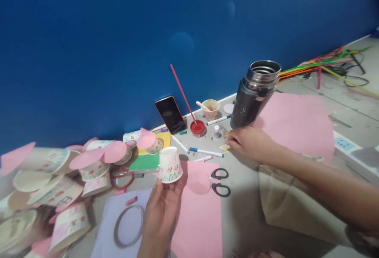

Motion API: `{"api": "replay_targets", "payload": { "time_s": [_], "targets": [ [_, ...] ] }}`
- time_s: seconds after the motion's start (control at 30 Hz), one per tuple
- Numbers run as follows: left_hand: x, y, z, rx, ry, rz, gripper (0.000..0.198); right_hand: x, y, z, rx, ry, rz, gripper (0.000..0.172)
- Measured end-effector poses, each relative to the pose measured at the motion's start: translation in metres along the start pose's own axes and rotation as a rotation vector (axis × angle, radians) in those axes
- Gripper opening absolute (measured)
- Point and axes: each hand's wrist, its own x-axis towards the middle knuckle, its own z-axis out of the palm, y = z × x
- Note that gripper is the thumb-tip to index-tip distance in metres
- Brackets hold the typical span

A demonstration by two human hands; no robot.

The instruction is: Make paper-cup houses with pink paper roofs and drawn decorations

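White paper made up the small cup point(170, 165), drawn with red flowers and green grass, which stood upside down on the fingertips of the left hand point(161, 210), its grip closed under the rim, above a pink sheet point(198, 222) on the table point(245, 195). The right hand point(251, 143) reached to small scraps point(224, 148) beside a steel flask point(254, 92); whether its grip was pinched together I could not tell. Black scissors point(220, 182) lay between the hands.

a deep blue wall point(118, 33) rises behind a pale grey floor point(349, 104), evenly lit, with faint glare spots on the wall.
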Motion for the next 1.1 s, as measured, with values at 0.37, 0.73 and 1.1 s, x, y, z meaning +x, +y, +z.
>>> {"api": "replay_targets", "payload": {
  "time_s": [0.37, 0.73, 1.1],
  "targets": [
    [-0.009, -0.009, 0.009, 0.082, -0.046, 0.099, 0.014, 0.041, 0.010, 0.056, 0.416, 0.197, 0.024, 0.025],
    [-0.021, 0.002, 0.020, 0.207, 0.030, 0.240, 0.036, -0.001, -0.019, 0.020, 0.449, 0.061, -0.281, 0.026],
    [-0.027, 0.008, 0.024, 0.277, 0.023, 0.337, 0.045, 0.000, -0.045, 0.010, 0.585, 0.202, -0.231, 0.031]
  ]
}}
